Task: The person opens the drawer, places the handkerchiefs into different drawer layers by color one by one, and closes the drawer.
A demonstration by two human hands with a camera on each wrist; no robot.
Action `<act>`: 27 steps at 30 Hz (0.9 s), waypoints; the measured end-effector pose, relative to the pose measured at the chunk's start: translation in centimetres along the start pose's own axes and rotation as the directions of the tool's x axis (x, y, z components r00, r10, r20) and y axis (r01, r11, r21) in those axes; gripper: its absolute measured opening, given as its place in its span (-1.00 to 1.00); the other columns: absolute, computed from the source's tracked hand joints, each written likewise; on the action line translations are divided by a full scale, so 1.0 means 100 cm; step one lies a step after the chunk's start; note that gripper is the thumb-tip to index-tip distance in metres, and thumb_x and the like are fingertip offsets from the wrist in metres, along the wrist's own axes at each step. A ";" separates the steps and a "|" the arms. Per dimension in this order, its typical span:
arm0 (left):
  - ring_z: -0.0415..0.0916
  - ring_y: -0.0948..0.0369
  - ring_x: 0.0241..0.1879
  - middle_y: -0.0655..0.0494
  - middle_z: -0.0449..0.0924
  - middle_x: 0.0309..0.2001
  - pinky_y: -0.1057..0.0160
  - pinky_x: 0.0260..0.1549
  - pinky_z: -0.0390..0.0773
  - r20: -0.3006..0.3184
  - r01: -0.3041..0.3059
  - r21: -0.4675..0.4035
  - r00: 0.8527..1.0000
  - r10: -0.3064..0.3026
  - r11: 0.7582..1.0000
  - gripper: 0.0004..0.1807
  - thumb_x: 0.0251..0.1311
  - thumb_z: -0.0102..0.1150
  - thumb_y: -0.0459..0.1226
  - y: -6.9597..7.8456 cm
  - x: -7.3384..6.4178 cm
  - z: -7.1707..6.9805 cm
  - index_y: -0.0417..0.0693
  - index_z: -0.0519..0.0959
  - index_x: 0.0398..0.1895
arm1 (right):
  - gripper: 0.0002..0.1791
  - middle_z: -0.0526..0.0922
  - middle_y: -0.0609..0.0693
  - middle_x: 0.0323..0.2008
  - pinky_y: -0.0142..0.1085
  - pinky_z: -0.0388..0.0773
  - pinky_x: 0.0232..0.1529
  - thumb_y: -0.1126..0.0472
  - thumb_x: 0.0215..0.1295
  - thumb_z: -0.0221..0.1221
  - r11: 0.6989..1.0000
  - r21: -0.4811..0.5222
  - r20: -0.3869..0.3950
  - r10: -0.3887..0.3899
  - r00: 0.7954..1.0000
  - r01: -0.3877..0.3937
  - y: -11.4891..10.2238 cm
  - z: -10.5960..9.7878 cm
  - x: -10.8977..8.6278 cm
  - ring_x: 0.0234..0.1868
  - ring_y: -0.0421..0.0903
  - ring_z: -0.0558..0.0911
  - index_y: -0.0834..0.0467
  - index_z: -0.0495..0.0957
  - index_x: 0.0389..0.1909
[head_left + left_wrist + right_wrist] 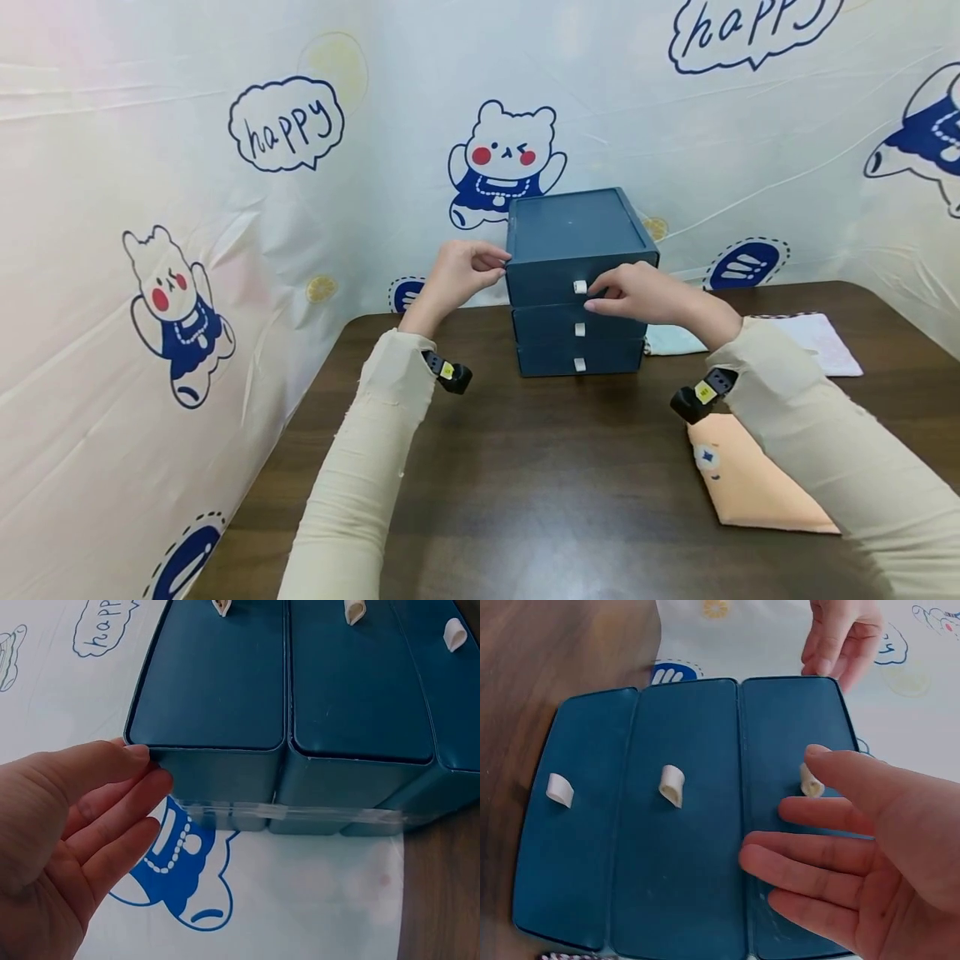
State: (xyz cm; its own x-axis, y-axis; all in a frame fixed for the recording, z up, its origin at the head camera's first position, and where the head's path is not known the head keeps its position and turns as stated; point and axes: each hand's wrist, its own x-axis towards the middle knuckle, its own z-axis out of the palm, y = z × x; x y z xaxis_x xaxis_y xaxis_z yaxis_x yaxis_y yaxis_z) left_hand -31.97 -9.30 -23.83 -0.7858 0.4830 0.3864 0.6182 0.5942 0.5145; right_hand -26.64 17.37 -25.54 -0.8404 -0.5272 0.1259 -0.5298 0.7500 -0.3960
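A dark blue desktop drawer box (581, 225) stands against the printed wall sheet, its three stacked drawers pushed in. Each drawer front bears a small white loop tab. My left hand (463, 273) pinches the box's upper left front corner; in the left wrist view the thumb (112, 763) lies at the front edge with the forefinger beside the side wall. My right hand (637, 292) is before the top drawer. In the right wrist view its thumb and forefinger are spread on either side of the top tab (811, 782), the other fingers extended across the drawer front.
An orange cloth (750, 483) with a small face lies under my right forearm on the brown table (517, 492). Behind that arm lie a pale blue cloth (671, 339) and a whitish cloth (832, 346). A sheet with cartoon bears (390, 67) hangs around the table.
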 end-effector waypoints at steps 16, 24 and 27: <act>0.57 0.22 -0.29 0.00 0.63 -0.23 0.36 -0.23 0.55 0.008 0.030 -0.025 1.000 -0.029 0.999 -0.78 0.13 0.19 -0.40 0.001 0.003 0.000 -0.17 0.63 -0.13 | -0.62 0.58 0.07 -0.65 -0.26 0.38 -0.55 0.10 0.31 0.05 0.990 0.029 -0.155 0.143 0.977 -0.141 -0.007 0.016 0.017 -0.59 -0.08 0.46 0.26 0.65 -0.54; 0.57 0.21 -0.28 -0.01 0.63 -0.23 0.36 -0.21 0.55 0.012 0.032 -0.049 0.999 -0.032 0.998 -0.77 0.12 0.19 -0.41 -0.001 0.004 0.000 -0.17 0.63 -0.12 | -0.61 0.54 0.07 -0.72 -0.30 0.29 -0.63 0.13 0.28 0.03 0.982 0.028 -0.182 0.190 0.965 -0.188 -0.011 0.018 0.015 -0.67 -0.09 0.40 0.24 0.62 -0.65; 0.57 0.21 -0.29 0.00 0.63 -0.24 0.36 -0.21 0.55 0.008 0.032 -0.050 0.999 -0.032 0.998 -0.77 0.12 0.19 -0.41 -0.002 0.003 0.000 -0.17 0.63 -0.13 | -0.57 0.45 0.01 -0.79 -0.32 0.25 -0.66 0.14 0.27 0.02 0.985 0.016 -0.171 0.175 0.970 -0.175 -0.013 0.018 0.013 -0.72 -0.11 0.36 0.22 0.55 -0.75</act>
State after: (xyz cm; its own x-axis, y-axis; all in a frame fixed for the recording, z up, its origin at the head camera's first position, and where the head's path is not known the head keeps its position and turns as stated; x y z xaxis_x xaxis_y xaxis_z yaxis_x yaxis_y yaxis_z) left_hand -32.34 -9.29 -23.85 -0.8047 0.4694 0.3635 0.5911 0.5762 0.5645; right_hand -26.78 14.98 -26.52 -0.9270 -0.3117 0.2086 -0.3730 0.8241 -0.4263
